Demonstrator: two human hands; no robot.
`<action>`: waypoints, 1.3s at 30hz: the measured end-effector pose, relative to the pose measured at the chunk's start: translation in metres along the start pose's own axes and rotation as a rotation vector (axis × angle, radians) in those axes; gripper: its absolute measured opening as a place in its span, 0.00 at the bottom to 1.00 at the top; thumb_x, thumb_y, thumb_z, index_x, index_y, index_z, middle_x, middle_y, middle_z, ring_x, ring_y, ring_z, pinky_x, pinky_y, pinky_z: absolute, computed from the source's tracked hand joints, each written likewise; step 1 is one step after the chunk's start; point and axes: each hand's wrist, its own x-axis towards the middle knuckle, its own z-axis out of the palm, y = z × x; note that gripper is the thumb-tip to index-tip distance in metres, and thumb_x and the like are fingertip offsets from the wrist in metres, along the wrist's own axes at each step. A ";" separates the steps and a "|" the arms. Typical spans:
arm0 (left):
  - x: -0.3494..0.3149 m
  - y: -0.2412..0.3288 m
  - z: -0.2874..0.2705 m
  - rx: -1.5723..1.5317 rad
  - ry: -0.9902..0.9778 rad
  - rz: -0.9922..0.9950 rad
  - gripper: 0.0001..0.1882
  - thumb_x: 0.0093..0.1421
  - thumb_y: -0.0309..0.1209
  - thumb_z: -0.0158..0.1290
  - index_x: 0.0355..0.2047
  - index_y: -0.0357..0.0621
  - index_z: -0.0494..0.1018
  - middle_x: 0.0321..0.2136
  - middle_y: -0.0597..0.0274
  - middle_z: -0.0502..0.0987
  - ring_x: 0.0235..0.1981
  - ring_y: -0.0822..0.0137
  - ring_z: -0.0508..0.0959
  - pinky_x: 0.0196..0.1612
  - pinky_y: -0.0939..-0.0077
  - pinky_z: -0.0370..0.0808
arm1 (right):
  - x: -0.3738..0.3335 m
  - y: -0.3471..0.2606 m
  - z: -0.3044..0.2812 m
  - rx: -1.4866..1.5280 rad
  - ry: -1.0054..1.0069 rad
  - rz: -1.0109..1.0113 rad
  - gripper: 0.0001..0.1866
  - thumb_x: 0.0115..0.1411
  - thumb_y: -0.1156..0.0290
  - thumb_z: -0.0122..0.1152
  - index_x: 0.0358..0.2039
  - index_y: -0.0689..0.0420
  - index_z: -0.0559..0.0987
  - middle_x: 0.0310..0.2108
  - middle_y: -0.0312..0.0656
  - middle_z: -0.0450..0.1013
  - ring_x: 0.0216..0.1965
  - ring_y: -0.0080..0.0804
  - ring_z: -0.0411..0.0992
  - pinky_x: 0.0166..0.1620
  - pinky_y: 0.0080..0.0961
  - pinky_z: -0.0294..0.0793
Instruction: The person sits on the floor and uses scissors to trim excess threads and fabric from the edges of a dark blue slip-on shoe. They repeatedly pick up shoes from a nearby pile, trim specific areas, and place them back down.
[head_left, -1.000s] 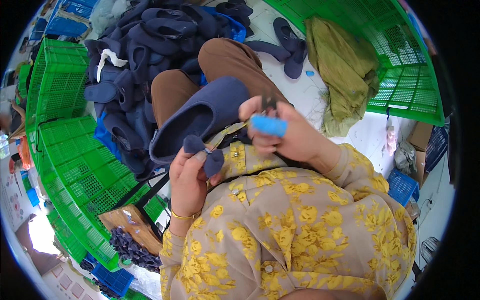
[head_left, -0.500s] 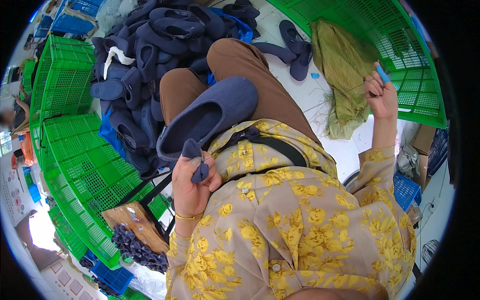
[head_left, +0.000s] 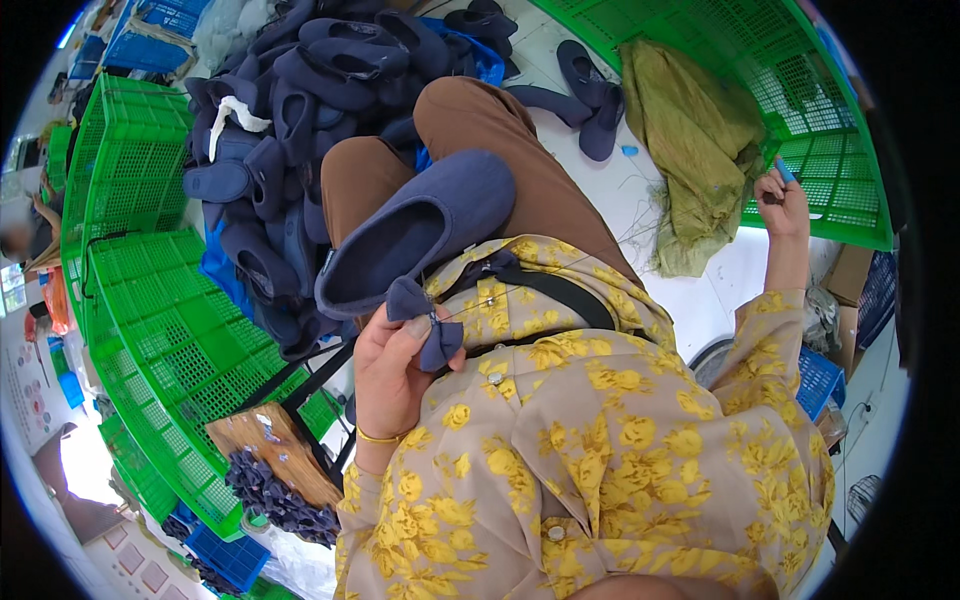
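A navy fabric bow [head_left: 438, 340] is pinched between the thumb and fingers of my left hand [head_left: 388, 375], its two loops spread to either side. Just beyond it, a navy slipper [head_left: 450, 215] rests on my lap, its opening tilted toward me. A short bit of thread shows at the bow's middle. Far off to the right, my right hand [head_left: 783, 212] is raised with its fingers curled together and a blue cover on one finger. What those fingers hold is too small to make out.
A heap of navy slippers [head_left: 340, 60] lies beyond my knees, with green crates [head_left: 150, 330] along the left. A few slippers [head_left: 598, 115] and an olive sack [head_left: 685, 150] lie on the floor near another green crate [head_left: 820, 110]. At lower left, a wooden board [head_left: 270, 450] adjoins bunched navy pieces [head_left: 280, 500].
My left hand has shifted slightly right and turned the bow, so both loops now show. My right hand has moved a little farther right and lower. The slipper has hardly moved.
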 end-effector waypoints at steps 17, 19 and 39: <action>-0.004 -0.009 0.001 0.001 0.101 -0.008 0.11 0.56 0.31 0.49 0.36 0.36 0.67 0.29 0.57 0.70 0.24 0.67 0.70 0.26 0.73 0.70 | 0.024 -0.002 -0.032 -0.016 0.186 0.013 0.11 0.67 0.76 0.37 0.47 0.60 0.68 0.15 0.31 0.50 0.12 0.18 0.49 0.19 0.16 0.55; -0.005 -0.008 0.002 0.007 0.094 -0.022 0.11 0.56 0.31 0.49 0.35 0.36 0.67 0.28 0.57 0.70 0.24 0.67 0.70 0.27 0.73 0.70 | 0.025 0.002 -0.032 -0.022 0.231 -0.013 0.10 0.67 0.77 0.37 0.45 0.61 0.67 0.15 0.31 0.50 0.13 0.18 0.49 0.18 0.15 0.54; 0.001 -0.002 -0.005 0.026 0.061 0.067 0.07 0.59 0.21 0.47 0.37 0.34 0.70 0.28 0.57 0.75 0.25 0.67 0.76 0.30 0.74 0.75 | 0.031 0.039 -0.023 -0.023 0.316 0.028 0.09 0.66 0.77 0.39 0.43 0.59 0.68 0.15 0.31 0.50 0.12 0.19 0.47 0.20 0.15 0.55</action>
